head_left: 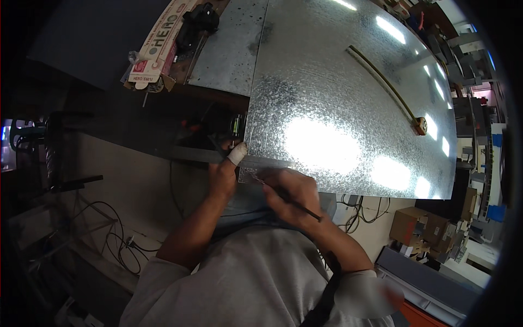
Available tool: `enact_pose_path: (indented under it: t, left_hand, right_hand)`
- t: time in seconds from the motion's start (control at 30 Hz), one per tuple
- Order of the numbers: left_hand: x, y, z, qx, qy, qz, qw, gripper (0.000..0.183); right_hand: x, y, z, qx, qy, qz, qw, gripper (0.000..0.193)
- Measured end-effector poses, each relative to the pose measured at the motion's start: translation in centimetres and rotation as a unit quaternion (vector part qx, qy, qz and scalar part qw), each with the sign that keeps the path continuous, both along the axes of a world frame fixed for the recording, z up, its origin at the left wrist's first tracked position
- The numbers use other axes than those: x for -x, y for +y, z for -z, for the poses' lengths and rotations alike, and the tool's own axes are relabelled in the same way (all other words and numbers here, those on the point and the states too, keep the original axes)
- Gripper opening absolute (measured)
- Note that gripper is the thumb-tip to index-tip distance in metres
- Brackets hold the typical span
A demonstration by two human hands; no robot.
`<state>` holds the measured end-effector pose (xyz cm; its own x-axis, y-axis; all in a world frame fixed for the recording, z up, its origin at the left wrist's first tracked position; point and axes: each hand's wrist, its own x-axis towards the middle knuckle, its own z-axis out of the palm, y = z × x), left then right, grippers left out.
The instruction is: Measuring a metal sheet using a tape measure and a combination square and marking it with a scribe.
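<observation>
A large shiny galvanized metal sheet (327,98) lies in front of me. Across its near left corner runs a flat grey metal straightedge (197,155), which also sticks out past the sheet's left edge. My left hand (223,170) grips it at that edge, the white-wrapped thumb pressed on top and the other fingers mostly hidden. In my right hand (294,193) is a thin dark pen-like marking tool (300,207), its tip on the near corner strip of the sheet, just nearer than the straightedge. Whether it is a scriber or a pencil does not show.
On the sheet's right side a tape measure (419,126) has its yellow blade drawn out. Far left, a long printed cardboard box (158,46) lies beside a dark tool (199,24). A small green-lit level-like item (236,125) sits by the left edge. Cartons (408,224) and cables (357,212) are right.
</observation>
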<state>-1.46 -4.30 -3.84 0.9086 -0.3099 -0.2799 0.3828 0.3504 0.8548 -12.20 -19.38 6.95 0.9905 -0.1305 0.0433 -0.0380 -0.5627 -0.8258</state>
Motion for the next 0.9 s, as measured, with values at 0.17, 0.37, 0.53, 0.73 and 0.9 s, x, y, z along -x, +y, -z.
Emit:
enact_pose_path:
  t: [0.17,0.37,0.53,0.73,0.9]
  left_hand:
    - [-0.1,0.1,-0.2,0.017,0.017,0.006,1.000,0.013]
    - [0.0,-0.1,0.0,0.018,0.009,0.000,1.000,0.013]
    - [-0.1,0.0,-0.1,0.009,-0.004,0.006,1.000,0.012]
    - [-0.1,0.0,0.1,0.047,0.028,0.022,0.998,0.014]
    - [0.0,0.0,0.3,0.009,0.042,-0.002,0.999,0.020]
  right_hand:
    - [-1.8,1.0,1.5,-0.009,-0.066,-0.010,0.998,0.012]
    - [-1.7,0.7,1.8,0.004,-0.081,-0.021,0.996,0.011]
    - [-2.0,0.9,1.7,0.025,-0.083,-0.021,0.996,0.008]
    - [-1.9,1.1,0.6,0.037,-0.043,-0.021,0.998,0.009]
    - [-0.7,-0.4,0.0,0.013,-0.013,0.011,1.000,0.013]
